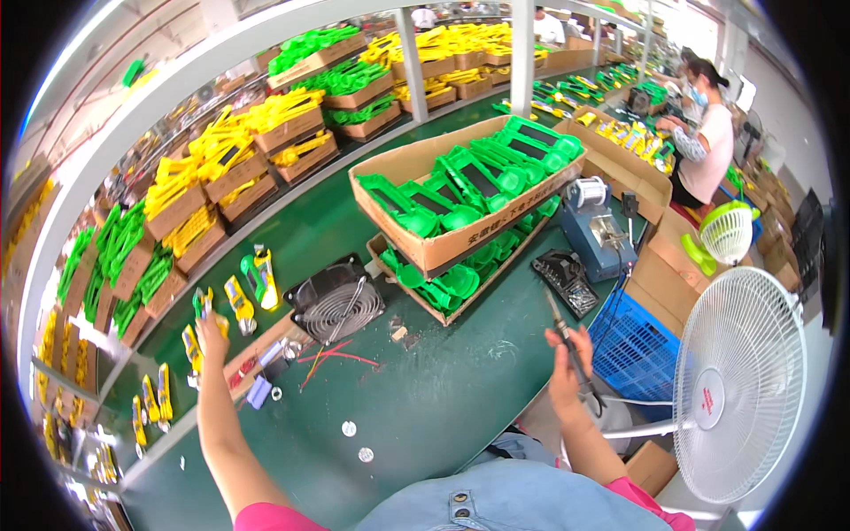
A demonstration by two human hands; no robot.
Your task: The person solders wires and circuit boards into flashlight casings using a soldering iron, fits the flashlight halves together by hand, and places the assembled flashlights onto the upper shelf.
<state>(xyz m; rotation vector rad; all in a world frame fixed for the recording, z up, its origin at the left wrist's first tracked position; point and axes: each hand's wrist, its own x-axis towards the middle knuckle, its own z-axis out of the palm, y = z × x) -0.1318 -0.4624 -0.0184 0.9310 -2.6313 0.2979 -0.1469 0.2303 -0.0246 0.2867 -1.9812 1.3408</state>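
A worker's left hand [209, 334], fingers partly extended, reaches among yellow pieces [238, 303] on the green strip [301, 234] beyond the tabletop [425, 389], its grip unclear; the right hand [564, 365] is wrapped around a soldering iron [580, 368]. The step looks like a pickup, calling next for a secure hold.

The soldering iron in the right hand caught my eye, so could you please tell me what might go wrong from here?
If the soldering iron is hot, the bare right hand might be burned by slipping toward the metal shaft. The upper cardboard box, full of green parts, stands on a stack, so a knock could perhaps tip it. Two small pale discs lie loose on the green table; a forearm might sweep them away.
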